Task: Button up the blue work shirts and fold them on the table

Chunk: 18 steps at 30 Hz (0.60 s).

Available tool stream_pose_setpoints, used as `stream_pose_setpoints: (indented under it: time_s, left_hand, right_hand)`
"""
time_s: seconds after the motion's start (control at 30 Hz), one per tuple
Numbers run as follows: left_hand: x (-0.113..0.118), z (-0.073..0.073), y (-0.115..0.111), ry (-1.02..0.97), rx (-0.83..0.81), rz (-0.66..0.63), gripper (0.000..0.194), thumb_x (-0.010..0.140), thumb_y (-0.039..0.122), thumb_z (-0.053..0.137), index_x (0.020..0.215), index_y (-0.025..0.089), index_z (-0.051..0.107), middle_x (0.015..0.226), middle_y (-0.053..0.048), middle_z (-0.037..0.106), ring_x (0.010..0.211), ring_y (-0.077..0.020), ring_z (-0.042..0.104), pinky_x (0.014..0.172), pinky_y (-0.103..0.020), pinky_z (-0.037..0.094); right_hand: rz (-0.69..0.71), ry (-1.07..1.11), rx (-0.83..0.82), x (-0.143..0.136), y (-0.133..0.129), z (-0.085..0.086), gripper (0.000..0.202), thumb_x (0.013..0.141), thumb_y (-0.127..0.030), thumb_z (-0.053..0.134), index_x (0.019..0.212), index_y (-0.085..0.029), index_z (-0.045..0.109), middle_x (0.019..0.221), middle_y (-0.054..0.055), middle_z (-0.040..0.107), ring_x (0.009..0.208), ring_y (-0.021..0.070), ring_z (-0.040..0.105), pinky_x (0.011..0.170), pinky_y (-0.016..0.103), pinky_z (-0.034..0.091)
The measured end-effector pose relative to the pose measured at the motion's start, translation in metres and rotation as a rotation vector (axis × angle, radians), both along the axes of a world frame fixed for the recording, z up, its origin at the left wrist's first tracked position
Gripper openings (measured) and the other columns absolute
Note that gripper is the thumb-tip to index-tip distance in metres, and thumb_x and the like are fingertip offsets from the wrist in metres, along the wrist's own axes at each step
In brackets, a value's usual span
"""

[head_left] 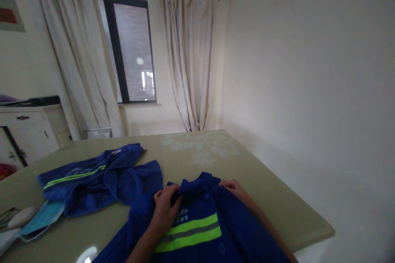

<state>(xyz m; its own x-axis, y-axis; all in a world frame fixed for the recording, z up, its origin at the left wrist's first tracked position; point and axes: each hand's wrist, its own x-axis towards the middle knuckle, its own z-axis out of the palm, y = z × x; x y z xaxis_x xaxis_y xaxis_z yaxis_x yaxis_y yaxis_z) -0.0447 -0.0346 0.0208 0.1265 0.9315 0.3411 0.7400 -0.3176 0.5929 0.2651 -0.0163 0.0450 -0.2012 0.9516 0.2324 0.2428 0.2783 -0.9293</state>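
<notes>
A blue work jacket with a yellow-green and grey reflective band lies at the table's near edge, its collar facing away from me. White lettering and round buttons show on its front. My left hand grips the cloth beside the collar on the left, fingers curled over it. On the collar's other side, my right hand pinches the fabric at the shoulder, fingertips partly hidden. Further left lies a second blue garment, crumpled, with a similar reflective stripe.
The pale green table carries a light blue face mask, a pale rounded object and a dark thin-framed item at the left. A wall borders the right side. Curtains and a window are behind.
</notes>
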Motion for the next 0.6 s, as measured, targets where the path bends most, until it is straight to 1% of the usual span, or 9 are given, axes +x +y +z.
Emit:
stream_pose_setpoints:
  time_s: [0.1,0.17,0.23,0.33,0.37,0.4,0.5,0.53,0.6]
  left_hand:
    - [-0.001,0.0,-0.001,-0.11,-0.009,-0.017,0.03,0.088,0.032,0.056,0.116,0.026,0.068,0.112,-0.006,0.075,0.112,-0.0288,0.065,0.106,-0.051,0.035]
    - [-0.001,0.002,-0.002,-0.162,-0.022,-0.006,0.04,0.089,0.042,0.059,0.124,0.027,0.067,0.113,-0.007,0.075,0.114,-0.0306,0.064,0.106,-0.052,0.036]
    - [-0.001,0.004,-0.003,-0.202,-0.044,0.006,0.049,0.09,0.052,0.057,0.132,0.028,0.064,0.11,-0.006,0.076,0.112,-0.0299,0.066,0.104,-0.05,0.04]
    - [-0.001,0.004,-0.003,-0.267,-0.059,0.02,0.056,0.095,0.057,0.049,0.142,0.028,0.057,0.1,-0.004,0.076,0.101,-0.026,0.069,0.098,-0.044,0.047]
    - [-0.001,0.003,-0.003,-0.289,-0.053,0.019,0.058,0.095,0.057,0.048,0.145,0.027,0.054,0.098,-0.004,0.075,0.098,-0.0253,0.07,0.096,-0.042,0.049]
    - [-0.002,0.001,-0.002,-0.305,-0.044,0.01,0.06,0.095,0.057,0.049,0.147,0.027,0.052,0.098,-0.004,0.075,0.097,-0.0251,0.07,0.094,-0.042,0.05]
    - [-0.004,-0.004,0.0,-0.304,0.012,-0.036,0.055,0.097,0.051,0.047,0.148,0.029,0.052,0.11,-0.006,0.075,0.103,-0.0263,0.069,0.098,-0.045,0.049]
    - [-0.004,-0.006,0.001,-0.297,0.038,-0.046,0.052,0.098,0.048,0.046,0.147,0.03,0.053,0.118,-0.007,0.074,0.108,-0.0269,0.068,0.101,-0.046,0.048]
    - [-0.005,-0.009,0.002,-0.3,0.09,-0.059,0.046,0.1,0.04,0.043,0.144,0.033,0.056,0.132,-0.006,0.069,0.121,-0.0278,0.063,0.106,-0.049,0.044]
  right_hand:
    - [0.098,0.027,-0.045,-0.003,-0.012,-0.006,0.042,0.073,-0.062,0.074,0.071,-0.02,0.072,0.082,0.006,0.071,0.078,0.0258,0.067,0.072,0.037,0.053]
    - [0.065,0.055,-0.043,-0.005,-0.014,-0.007,0.039,0.074,-0.058,0.073,0.075,-0.02,0.07,0.078,0.004,0.069,0.076,0.0239,0.065,0.07,0.035,0.052]
    - [-0.073,0.096,0.018,-0.008,-0.011,-0.003,0.038,0.074,-0.057,0.073,0.078,-0.019,0.068,0.075,0.004,0.068,0.073,0.023,0.064,0.066,0.033,0.051]
    - [-0.306,0.131,0.188,-0.017,-0.007,0.017,0.038,0.08,-0.056,0.065,0.09,-0.019,0.069,0.082,0.006,0.069,0.074,0.0231,0.064,0.064,0.031,0.051]
    - [-0.295,0.101,0.228,-0.022,-0.007,0.026,0.039,0.084,-0.056,0.061,0.094,-0.019,0.07,0.085,0.006,0.07,0.075,0.0227,0.064,0.065,0.031,0.051]
    - [-0.221,0.035,0.252,-0.028,-0.008,0.036,0.038,0.088,-0.054,0.058,0.096,-0.02,0.071,0.086,0.006,0.071,0.076,0.022,0.065,0.067,0.03,0.051]
    - [0.123,-0.264,0.265,-0.045,-0.01,0.059,0.033,0.096,-0.047,0.055,0.087,-0.02,0.073,0.079,0.002,0.071,0.074,0.018,0.064,0.072,0.028,0.048]
    - [0.164,-0.325,0.27,-0.049,-0.008,0.063,0.033,0.097,-0.045,0.055,0.084,-0.02,0.073,0.077,0.001,0.07,0.073,0.0172,0.064,0.072,0.028,0.048]
    - [0.1,-0.326,0.275,-0.052,0.002,0.064,0.033,0.097,-0.045,0.056,0.084,-0.02,0.073,0.078,0.002,0.071,0.075,0.0175,0.064,0.071,0.028,0.048]
